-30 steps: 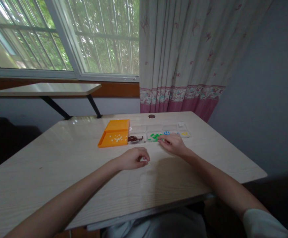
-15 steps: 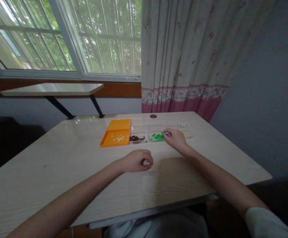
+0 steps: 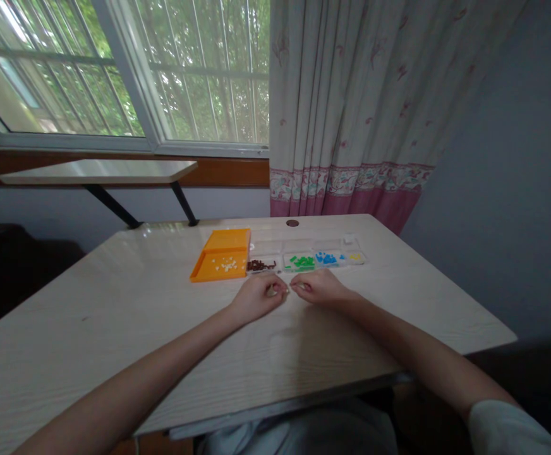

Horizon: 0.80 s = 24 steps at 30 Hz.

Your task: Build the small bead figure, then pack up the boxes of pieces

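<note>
My left hand (image 3: 258, 297) is closed in a pinch above the table, with a tiny pale bit at its fingertips too small to name. Facing it, my right hand (image 3: 321, 286) is also pinched, its fingertips almost meeting the left ones; what they hold, if anything, is hidden. Just beyond both hands lie green pieces (image 3: 302, 261), blue pieces (image 3: 326, 258) and dark brown pieces (image 3: 260, 265) in clear plastic compartments (image 3: 299, 246). A few yellow pieces (image 3: 355, 256) sit at the right end.
An open orange case (image 3: 223, 239) with small white pieces (image 3: 228, 263) stands left of the clear compartments. The pale wooden table (image 3: 128, 328) has a round dark hole (image 3: 293, 223) at the back. A raised shelf (image 3: 100, 169) on black legs is at the far left.
My right hand has moved left and nearer from the compartments to meet the left hand, uncovering the blue pieces. My left hand has shifted slightly forward, still pinched.
</note>
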Each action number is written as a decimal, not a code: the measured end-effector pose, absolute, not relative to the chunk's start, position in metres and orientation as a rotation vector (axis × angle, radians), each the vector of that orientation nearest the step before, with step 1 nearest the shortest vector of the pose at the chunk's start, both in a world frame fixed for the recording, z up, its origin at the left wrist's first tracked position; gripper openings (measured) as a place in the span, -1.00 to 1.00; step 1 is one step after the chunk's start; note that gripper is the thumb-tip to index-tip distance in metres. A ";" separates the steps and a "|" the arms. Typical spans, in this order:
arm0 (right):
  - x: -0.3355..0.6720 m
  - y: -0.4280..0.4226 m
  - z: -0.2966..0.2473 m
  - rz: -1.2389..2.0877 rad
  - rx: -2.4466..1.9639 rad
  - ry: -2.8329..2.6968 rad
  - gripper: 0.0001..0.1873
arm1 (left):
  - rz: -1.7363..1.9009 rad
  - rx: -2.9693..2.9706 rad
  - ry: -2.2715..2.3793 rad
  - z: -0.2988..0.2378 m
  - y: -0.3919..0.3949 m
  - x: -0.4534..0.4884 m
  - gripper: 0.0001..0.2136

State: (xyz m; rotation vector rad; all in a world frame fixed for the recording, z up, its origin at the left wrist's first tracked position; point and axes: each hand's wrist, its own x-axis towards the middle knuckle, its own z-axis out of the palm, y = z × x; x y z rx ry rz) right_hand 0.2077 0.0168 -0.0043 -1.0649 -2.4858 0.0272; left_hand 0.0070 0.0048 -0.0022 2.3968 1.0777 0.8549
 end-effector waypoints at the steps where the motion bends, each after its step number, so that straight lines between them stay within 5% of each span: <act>1: 0.203 0.014 -0.006 0.028 -1.050 -2.499 -0.82 | 0.886 2.386 1.111 -0.003 0.006 0.007 -0.89; 24: 0.199 0.011 -0.009 -0.048 -0.784 -2.243 -0.81 | 1.140 2.335 0.996 -0.002 0.006 0.009 -0.89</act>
